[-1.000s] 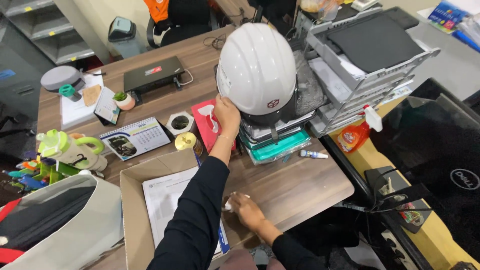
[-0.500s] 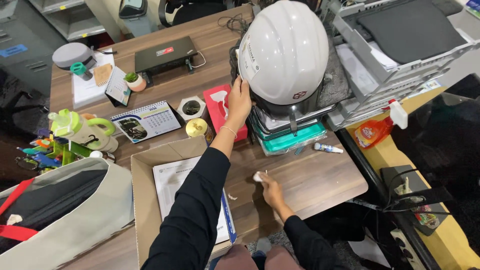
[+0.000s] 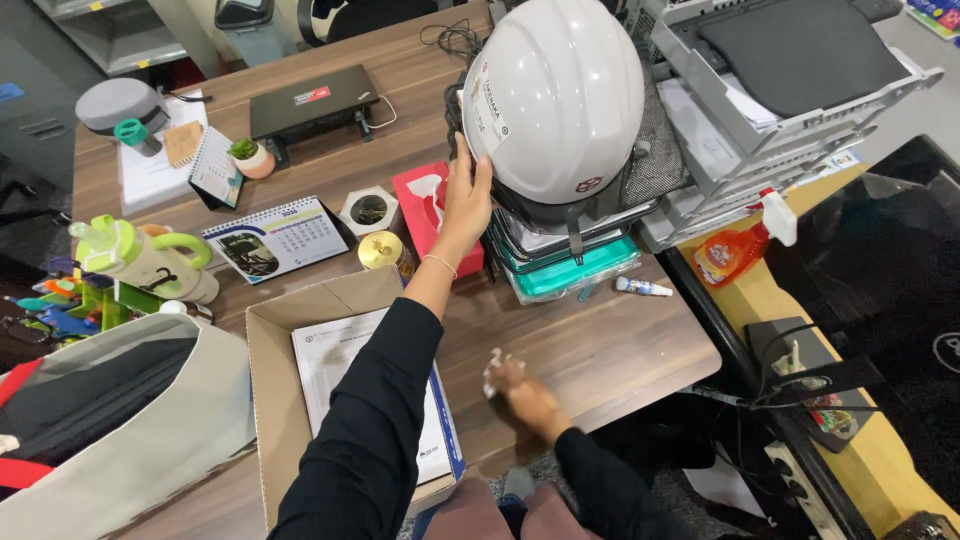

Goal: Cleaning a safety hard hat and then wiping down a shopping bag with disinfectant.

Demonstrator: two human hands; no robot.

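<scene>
My left hand (image 3: 463,200) rests flat against the left rim of a white hard hat (image 3: 560,95), which sits on a stack of teal and clear document boxes (image 3: 565,270). A red tissue box (image 3: 425,215) lies just left of that hand. Lower down, my right hand (image 3: 520,390) presses a small crumpled white tissue (image 3: 492,368) on the wooden desk (image 3: 610,350) and looks blurred. Both arms are in black sleeves.
An open cardboard box (image 3: 270,400) with papers sits at the near left, next to a grey bag (image 3: 110,420). A desk calendar (image 3: 275,238), gold tin (image 3: 380,250), green-lidded bottle (image 3: 140,258), closed laptop (image 3: 310,100), grey paper trays (image 3: 770,110), orange spray bottle (image 3: 735,250) and glue tube (image 3: 643,288) stand around.
My right hand with the tissue slid away across the desk and has come back toward me. My left hand has stayed on the hard hat.
</scene>
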